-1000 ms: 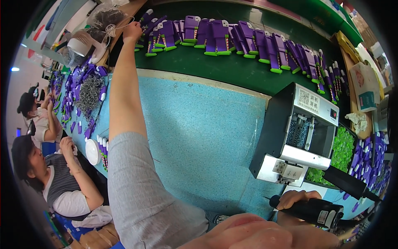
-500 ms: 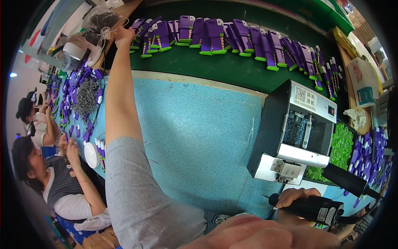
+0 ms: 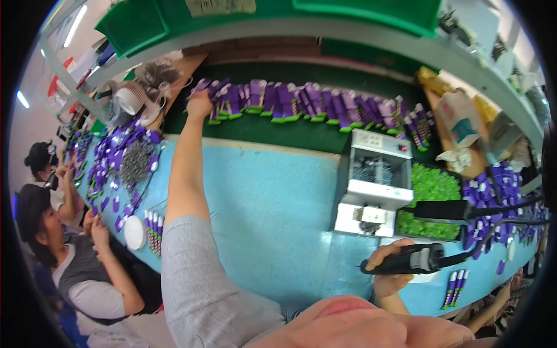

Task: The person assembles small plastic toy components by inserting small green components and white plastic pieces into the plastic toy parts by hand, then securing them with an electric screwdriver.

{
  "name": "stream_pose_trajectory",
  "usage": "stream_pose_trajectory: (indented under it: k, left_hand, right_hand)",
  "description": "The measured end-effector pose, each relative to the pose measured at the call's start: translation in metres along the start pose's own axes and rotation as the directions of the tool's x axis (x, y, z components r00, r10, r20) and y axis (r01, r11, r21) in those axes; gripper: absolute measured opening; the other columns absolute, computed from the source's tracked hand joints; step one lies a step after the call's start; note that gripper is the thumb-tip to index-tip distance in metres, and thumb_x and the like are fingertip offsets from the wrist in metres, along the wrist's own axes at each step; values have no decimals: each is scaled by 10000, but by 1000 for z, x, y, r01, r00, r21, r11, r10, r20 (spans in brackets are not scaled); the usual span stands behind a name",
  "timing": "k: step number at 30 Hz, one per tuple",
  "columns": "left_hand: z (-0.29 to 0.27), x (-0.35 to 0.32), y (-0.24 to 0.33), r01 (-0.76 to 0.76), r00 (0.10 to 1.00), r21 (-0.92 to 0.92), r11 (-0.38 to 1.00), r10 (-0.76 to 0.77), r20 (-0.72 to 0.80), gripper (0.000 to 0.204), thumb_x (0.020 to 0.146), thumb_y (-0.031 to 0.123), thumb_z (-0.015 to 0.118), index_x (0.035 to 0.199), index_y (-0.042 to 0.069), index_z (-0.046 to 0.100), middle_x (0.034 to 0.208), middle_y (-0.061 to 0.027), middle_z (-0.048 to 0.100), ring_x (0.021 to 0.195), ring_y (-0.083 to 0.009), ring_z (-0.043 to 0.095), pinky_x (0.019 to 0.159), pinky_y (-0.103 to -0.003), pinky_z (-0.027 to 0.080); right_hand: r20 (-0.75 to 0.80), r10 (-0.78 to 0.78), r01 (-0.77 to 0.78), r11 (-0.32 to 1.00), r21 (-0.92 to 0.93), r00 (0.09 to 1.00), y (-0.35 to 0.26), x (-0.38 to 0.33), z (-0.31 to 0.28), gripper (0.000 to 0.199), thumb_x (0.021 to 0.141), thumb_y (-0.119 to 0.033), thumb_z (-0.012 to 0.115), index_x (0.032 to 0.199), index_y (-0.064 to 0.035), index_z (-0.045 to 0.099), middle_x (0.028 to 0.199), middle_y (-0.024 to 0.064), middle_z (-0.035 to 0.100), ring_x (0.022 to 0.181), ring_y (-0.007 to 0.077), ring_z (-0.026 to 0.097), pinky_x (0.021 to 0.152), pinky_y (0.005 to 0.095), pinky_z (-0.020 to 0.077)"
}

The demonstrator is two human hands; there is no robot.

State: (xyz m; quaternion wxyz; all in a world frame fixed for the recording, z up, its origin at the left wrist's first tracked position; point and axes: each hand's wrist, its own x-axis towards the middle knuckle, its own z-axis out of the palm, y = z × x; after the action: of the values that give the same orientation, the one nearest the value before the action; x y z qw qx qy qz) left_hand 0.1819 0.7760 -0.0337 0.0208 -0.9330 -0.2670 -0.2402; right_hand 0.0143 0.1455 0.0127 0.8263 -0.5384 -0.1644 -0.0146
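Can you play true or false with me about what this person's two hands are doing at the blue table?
1. The left hand is reaching to the row of purple pieces at the far side. True.
2. The right hand holds a black power tool. True.
3. The tray beside the white machine holds red bits. False: the bits are green.
4. The right hand rests on top of the white machine. False: it is nearer the person, below the machine.
5. The table top is blue. True.
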Motion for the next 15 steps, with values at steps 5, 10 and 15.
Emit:
stream_pose_trajectory:
  k: [5,10,15]
  left_hand:
    - [-12,9,-8,286,952,-168,943,-300,-64,206,828,185,572,984,96,674,978,-192,662,930,-344,640,811,-431,507]
    - [-6,11,-4,251,962,-109,962,-260,-79,249,830,200,574,1019,39,604,1069,-187,614,1013,-373,587,848,-431,488]
    - [2,-7,-8,27,987,-60,998,-17,158,391,821,111,460,1208,108,520,1274,-113,524,1205,-351,469,957,-515,399]
  right_hand:
    - [5,-4,4,1000,22,1000,-7,-7,5,877,672,-757,608,1114,-29,400,612,103,559,502,176,541,470,271,461]
    - [6,-1,1,1000,-25,1000,-5,0,8,876,674,-761,605,1106,-27,398,611,104,558,487,165,535,460,258,453]
    - [51,0,3,999,-48,999,-3,5,7,847,710,-751,579,1111,-28,393,619,89,545,484,157,527,452,247,440]
